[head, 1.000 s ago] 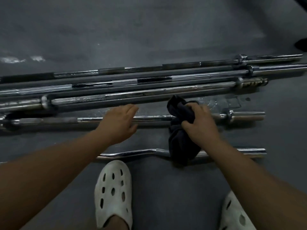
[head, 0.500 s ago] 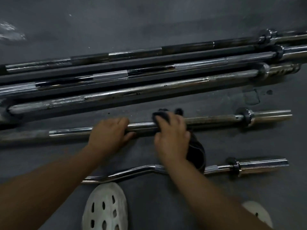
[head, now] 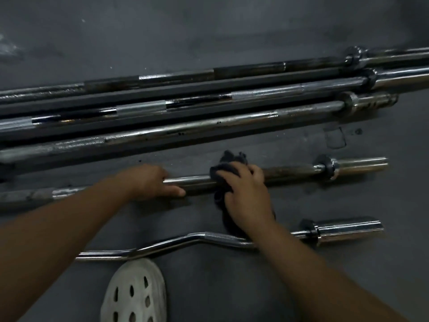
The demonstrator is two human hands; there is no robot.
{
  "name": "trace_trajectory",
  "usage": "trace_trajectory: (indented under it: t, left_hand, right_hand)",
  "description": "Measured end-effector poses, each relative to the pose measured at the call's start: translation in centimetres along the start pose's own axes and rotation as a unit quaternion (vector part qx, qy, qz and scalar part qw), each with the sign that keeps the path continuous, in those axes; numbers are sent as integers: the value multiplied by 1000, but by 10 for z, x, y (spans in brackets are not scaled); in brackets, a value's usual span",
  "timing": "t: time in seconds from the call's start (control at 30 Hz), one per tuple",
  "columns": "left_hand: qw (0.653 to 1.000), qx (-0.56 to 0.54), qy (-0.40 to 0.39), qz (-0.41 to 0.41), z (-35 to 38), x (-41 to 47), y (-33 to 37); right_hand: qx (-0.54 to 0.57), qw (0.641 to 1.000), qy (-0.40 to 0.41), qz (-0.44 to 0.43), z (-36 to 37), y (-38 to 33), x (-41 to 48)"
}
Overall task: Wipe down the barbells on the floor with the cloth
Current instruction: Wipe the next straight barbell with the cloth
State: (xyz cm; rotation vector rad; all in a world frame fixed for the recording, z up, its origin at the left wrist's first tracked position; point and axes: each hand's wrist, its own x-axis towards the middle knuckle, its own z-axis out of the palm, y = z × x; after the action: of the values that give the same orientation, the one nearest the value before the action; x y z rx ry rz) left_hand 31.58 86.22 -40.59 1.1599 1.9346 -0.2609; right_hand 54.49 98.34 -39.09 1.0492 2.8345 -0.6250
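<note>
Several chrome barbells lie side by side on the dark floor. A short straight barbell [head: 290, 171] runs across the middle. My left hand [head: 148, 182] grips its shaft, fingers curled over the top and thumb along the near side. Just to the right, my right hand [head: 246, 194] holds a dark cloth [head: 226, 169] wrapped over the same shaft. The cloth's loose end hangs down under my wrist. A curl bar [head: 185, 242] lies nearest to me. Three long bars [head: 209, 126] lie together behind.
My white perforated clog [head: 134, 291] stands on the floor just in front of the curl bar. Bare grey floor [head: 209, 31] stretches behind the long bars. A faint wet mark [head: 334, 138] shows on the floor near the right collars.
My right hand slid the cloth leftward along the short bar over the last second, then slightly back right. My left hand closed onto the shaft. The camera shifted left and closer.
</note>
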Motion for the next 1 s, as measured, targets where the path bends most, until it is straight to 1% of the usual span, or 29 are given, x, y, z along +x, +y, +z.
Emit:
trace_trajectory:
  t: [0.03,0.07,0.13,0.17,0.2,0.23,0.27,0.3,0.33,0.37,0.4,0.43,0.47,0.5,0.53,0.57,0.6,0.63,0.67,0.7,0.73,0.77,0.8,0.83,0.87,0.9,0.93,0.97,1.0]
  left_hand:
    - [999,22,33,-2,1,1,-1]
    - [990,64,125,-5,10,0,-1]
    - [947,85,309,36,45,-7,5]
    - [942,78,324,39,52,-9,9]
    - [957,80,277,34,46,-6,10]
    - [980,58,190,23,30,-3,9]
    - [997,17,80,11,16,2,7]
    - [1000,-21,-11,4,3,6,6]
    - [998,-39,-44,6,-3,7,7]
    - [999,-32,-17,2,-3,5,8]
    - [998,-5,69,-5,4,3,7]
    - [983,36,177,0,18,-6,9]
    - [963,62,263,20,36,-15,10]
    - [952,73,296,26,47,-18,14]
    - [958,86,272,20,45,-13,14]
    - [972,84,217,18,33,-6,12]
    - [990,60,126,13,21,4,9]
    - [999,27,41,19,9,12,6]
    - [999,3,-10,31,1,15,5]
    - [999,-2,-1,37,-1,13,4]
    - [997,16,66,36,1,11,2]
    - [985,47,162,42,12,5,1]
    - [966,66,241,58,26,-5,4]
    - [955,67,281,62,38,-10,9]
    - [962,68,258,51,39,-8,12]
    - [977,56,201,40,29,-1,12]
    - [995,19,92,24,15,3,11]
    - [999,-21,-13,21,6,9,11]
    - [997,-43,-59,32,-3,12,11]
  right_hand:
    - [-16,999,1,-31,-11,20,-1]
    - [-36,999,20,-19,-19,43,-1]
    - [-24,987,81,140,-24,73,-6]
    - [7,972,98,214,-19,69,-10]
    - [32,964,99,244,-10,50,-12]
    - [54,970,87,222,1,26,-13]
    - [65,983,57,162,9,0,-14]
    - [67,994,10,81,15,-19,-16]
    - [64,997,-44,-3,16,-29,-17]
    - [50,994,-73,-59,10,-27,-15]
    - [35,995,-65,-74,2,-13,-9]
    - [18,999,-31,-41,-3,7,-5]
    - [-1,999,15,45,-8,28,-4]
    - [8,987,62,147,-13,44,-6]
    - [17,972,86,220,-14,48,-9]
    - [19,962,75,262,-10,39,-9]
    - [21,965,41,257,-4,19,-9]
    - [26,976,3,215,1,-3,-9]
    - [35,988,-33,149,8,-18,-7]
    - [41,994,-65,76,9,-27,-7]
    - [36,996,-79,16,2,-25,-2]
    - [25,997,-69,-23,-7,-11,4]
    - [16,999,-47,-16,-15,11,8]
    - [4,999,-14,50,-20,36,7]
    - [15,990,32,134,-23,53,2]
    - [28,978,58,200,-20,56,-4]
    - [29,970,51,237,-11,44,-11]
    - [32,973,30,227,0,22,-18]
    - [26,983,11,183,8,0,-21]
